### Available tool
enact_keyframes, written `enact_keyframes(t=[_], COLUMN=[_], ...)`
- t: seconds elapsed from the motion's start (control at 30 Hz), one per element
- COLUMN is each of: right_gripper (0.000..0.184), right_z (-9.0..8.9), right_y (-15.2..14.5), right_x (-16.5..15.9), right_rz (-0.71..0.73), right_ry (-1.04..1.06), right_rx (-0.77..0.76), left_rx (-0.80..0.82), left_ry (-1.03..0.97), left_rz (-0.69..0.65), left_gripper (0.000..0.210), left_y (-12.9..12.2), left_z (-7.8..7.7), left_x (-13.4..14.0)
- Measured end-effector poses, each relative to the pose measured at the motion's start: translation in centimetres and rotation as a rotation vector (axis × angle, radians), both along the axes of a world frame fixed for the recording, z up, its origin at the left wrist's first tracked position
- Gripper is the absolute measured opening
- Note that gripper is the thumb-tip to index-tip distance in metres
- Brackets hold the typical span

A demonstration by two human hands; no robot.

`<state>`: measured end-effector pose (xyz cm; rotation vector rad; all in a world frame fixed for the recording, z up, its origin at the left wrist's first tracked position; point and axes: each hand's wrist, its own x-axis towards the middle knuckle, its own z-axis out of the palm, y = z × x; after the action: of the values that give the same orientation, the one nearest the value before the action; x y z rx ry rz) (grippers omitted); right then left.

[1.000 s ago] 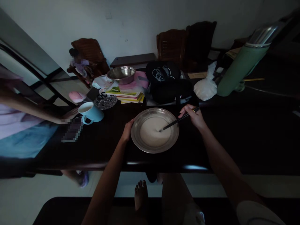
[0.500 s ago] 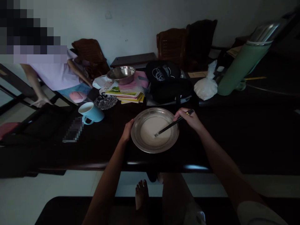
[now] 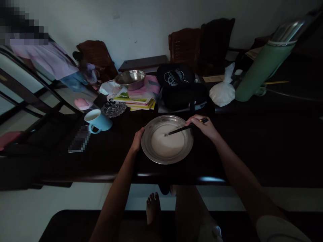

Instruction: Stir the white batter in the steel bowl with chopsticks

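A wide steel bowl [image 3: 146, 144] stands on the dark table in front of me, with a pale, milky liquid [image 3: 168, 146] inside. My left hand [image 3: 137, 139] is closed on the bowl's left rim, the thumb at the edge and the other fingers mostly hidden. In my right hand [image 3: 202, 125], above the bowl's right rim, are dark chopsticks [image 3: 178, 129]. They slant down to the left, and their tips dip into the liquid left of its centre.
Left of the bowl are a light blue mug [image 3: 103, 121], a phone [image 3: 80, 139] and a glass dish [image 3: 114, 110]. Behind lie books [image 3: 136, 102] under another steel bowl [image 3: 130, 80], and a black bag [image 3: 185, 94]. A tied bag of white powder [image 3: 222, 94] and a green thermos [image 3: 264, 72] stand right.
The chopstick tips have moved up and slightly left in the liquid, and the chopsticks lie flatter. My left hand stays on the bowl. The other person at left has moved away from the table.
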<state>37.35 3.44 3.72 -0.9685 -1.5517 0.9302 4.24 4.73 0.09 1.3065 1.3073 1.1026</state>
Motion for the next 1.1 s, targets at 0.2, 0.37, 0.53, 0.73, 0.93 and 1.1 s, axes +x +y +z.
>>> enact_keyframes(t=[0.2,0.37,0.53,0.73,0.93,1.1], right_gripper=[0.047,0.043,0.044,0.044,0.047,0.045], right_z=[-0.04,-0.09,-0.11,-0.07,0.02,0.18], right_y=[-0.07,-0.05,-0.02,-0.01,-0.15,-0.10], right_x=[0.21,0.01,0.26,0.11,0.10,0.15], right_rz=[-0.039,-0.015,-0.033,-0.023,0.003,-0.037], right_ry=[0.061,0.037,0.067,0.038,0.056,0.028], right_rx=[-0.032,0.017,-0.020,-0.002,-0.046,0.001], left_rx=[0.000,0.002,0.019,0.011,-0.002,-0.001], left_ry=[0.007,-0.004,0.011,0.007,0.015,0.016], left_rz=[-0.003,-0.003,-0.014,-0.008,-0.003,-0.003], left_gripper=[0.059,0.062,0.061,0.059,0.058,0.060], left_y=[-0.06,-0.10,-0.04,-0.11,-0.21,-0.22], left_z=[-0.05,-0.09,-0.12,0.10,0.31,0.37], left_x=[-0.03,-0.03,-0.14,-0.06,0.04,0.14])
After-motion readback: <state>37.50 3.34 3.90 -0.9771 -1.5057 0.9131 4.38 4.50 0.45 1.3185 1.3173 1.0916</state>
